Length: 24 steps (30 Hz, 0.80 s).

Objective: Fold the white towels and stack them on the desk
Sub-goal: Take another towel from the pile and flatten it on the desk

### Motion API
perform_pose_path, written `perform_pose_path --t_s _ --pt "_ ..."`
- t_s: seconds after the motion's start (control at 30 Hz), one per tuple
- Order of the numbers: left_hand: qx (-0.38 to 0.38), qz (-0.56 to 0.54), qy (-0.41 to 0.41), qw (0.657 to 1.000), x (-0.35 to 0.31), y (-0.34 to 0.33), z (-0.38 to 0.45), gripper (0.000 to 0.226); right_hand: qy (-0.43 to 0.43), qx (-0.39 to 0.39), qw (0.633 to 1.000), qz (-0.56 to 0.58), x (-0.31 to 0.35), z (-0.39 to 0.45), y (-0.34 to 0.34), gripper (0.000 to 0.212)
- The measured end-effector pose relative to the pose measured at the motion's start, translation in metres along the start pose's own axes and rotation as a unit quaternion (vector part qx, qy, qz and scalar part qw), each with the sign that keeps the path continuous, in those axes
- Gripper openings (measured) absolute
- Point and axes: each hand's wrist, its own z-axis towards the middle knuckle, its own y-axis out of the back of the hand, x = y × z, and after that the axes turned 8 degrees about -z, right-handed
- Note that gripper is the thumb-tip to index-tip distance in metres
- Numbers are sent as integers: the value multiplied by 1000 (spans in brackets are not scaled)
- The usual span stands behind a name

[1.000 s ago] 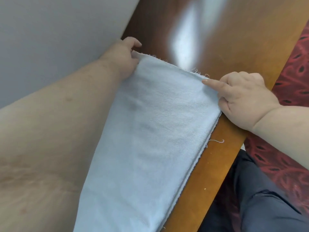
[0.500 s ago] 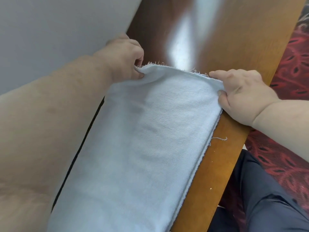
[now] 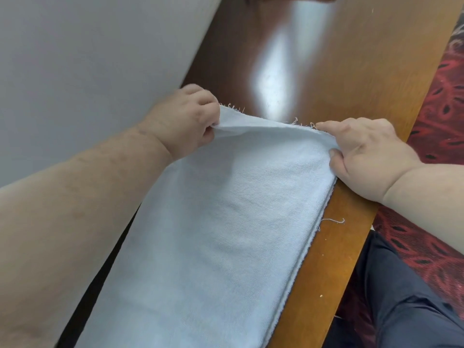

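Both hands pinch the far frayed edge of the white towel [image 3: 221, 222], which lies lengthwise on the wooden desk [image 3: 351, 71]: the left hand [image 3: 185, 124] grips the corner nearest the wall, the right hand [image 3: 364, 151] the corner nearest the desk's front edge, lifting that end slightly.

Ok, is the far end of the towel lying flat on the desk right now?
No, the left hand and right hand each pinch a far corner of the towel, lifting that frayed edge off the desk.
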Motion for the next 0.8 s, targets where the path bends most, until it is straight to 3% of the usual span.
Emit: perform_pose_path --t_s 0.17,0.27,0.47,0.67,0.8 --pt "92 -39 52 994 4 -7 2 17 4 -5 1000 -3 -4 0 -5 49" --pt "206 43 72 975 13 -6 17 26 8 -9 1000 0 -4 1 -4 49" --pt "335 143 139 921 24 -1 48 40 13 -1 1000 -5 -5 -1 -6 51" --pt "247 103 161 950 39 3 64 47 5 2 1000 1 -6 1 -5 51" --pt "180 -48 231 955 48 -8 59 38 7 -11 1000 17 -3 -1 -4 51"
